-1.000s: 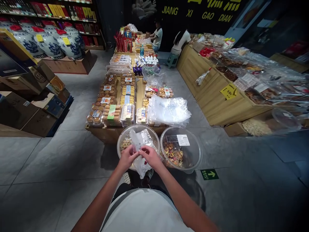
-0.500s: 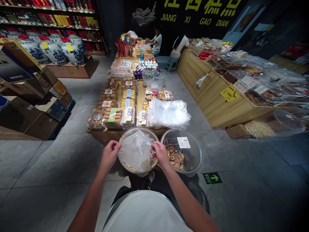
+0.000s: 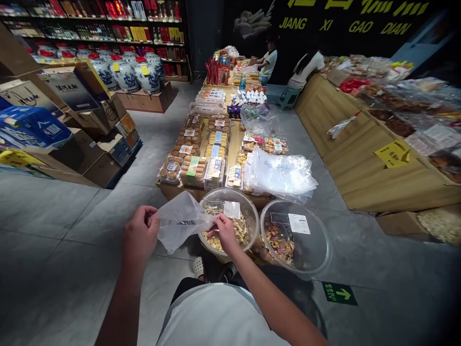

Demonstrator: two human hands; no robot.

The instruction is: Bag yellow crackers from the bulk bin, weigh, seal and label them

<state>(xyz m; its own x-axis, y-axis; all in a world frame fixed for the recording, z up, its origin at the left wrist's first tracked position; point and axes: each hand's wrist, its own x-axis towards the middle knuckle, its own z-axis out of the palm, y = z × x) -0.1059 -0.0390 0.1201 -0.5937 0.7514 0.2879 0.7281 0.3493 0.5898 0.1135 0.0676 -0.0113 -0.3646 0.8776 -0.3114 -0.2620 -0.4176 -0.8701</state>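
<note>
A clear plastic bag (image 3: 182, 221) is stretched between my two hands. My left hand (image 3: 142, 228) grips its left edge, fingers closed. My right hand (image 3: 225, 232) pinches the bag's other end, over a round clear tub (image 3: 254, 226) of pale snack pieces with a white label. To the right stands a second round tub (image 3: 324, 245), with darker mixed pieces inside and a label on its clear top. A stack of clear plastic bags (image 3: 283, 173) lies on the table's near right corner, beyond the tubs.
Clear boxes of biscuits (image 3: 194, 170) cover the long table. Cartons (image 3: 86, 154) are piled at the left, before blue-and-white jars (image 3: 126, 74). A wooden counter (image 3: 334, 144) runs along the right. Two people, one on a green stool (image 3: 288, 97), are at the back.
Both hands have shifted left relative to the tubs, drawing the bag off the left tub and pulling it taut sideways. The view has turned left, showing more cartons.
</note>
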